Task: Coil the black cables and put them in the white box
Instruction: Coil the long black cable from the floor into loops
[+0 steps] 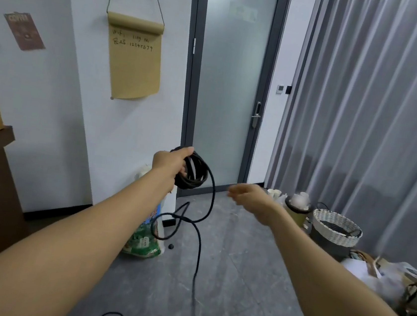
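The person is standing with both bare arms stretched out; the left hand is gripping a bundle of black cable, its fingers curling round the loops so that the coil is hanging just to the right of the knuckles and below the thumb. From under those fingers a loose length of the cable is dropping away, looping once in the air beneath the hand, then trailing down to the grey tiled floor, where more black loops are lying at the bottom edge of view. The right hand is hovering apart from the coil, to its right and a little lower; it is blurred, its fingers seeming loosely extended toward the cable and touching nothing, though I cannot tell their exact spread. Beyond the left fingers a frosted glass door is showing; past the right hand a white woven basket is sitting by the grey curtain; a printed sack is leaning against the wall below the left wrist.
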`<action>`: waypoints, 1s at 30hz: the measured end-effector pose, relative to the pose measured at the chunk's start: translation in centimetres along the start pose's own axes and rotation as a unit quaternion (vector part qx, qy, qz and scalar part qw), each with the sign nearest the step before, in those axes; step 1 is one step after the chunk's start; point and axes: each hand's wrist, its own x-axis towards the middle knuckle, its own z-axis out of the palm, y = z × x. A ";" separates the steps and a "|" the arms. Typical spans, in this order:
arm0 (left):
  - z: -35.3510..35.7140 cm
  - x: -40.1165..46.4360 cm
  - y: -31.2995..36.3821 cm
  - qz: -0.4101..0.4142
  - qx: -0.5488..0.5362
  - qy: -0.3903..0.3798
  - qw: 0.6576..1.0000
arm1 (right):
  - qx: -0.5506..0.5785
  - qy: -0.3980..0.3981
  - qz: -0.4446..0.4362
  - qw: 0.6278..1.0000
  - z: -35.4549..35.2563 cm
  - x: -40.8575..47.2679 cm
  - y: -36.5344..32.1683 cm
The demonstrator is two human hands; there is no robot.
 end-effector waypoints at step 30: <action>-4.6 2.0 1.2 -0.007 -0.006 0.128 0.992 | -0.234 0.116 -0.025 0.965 -1.7 0.4 5.4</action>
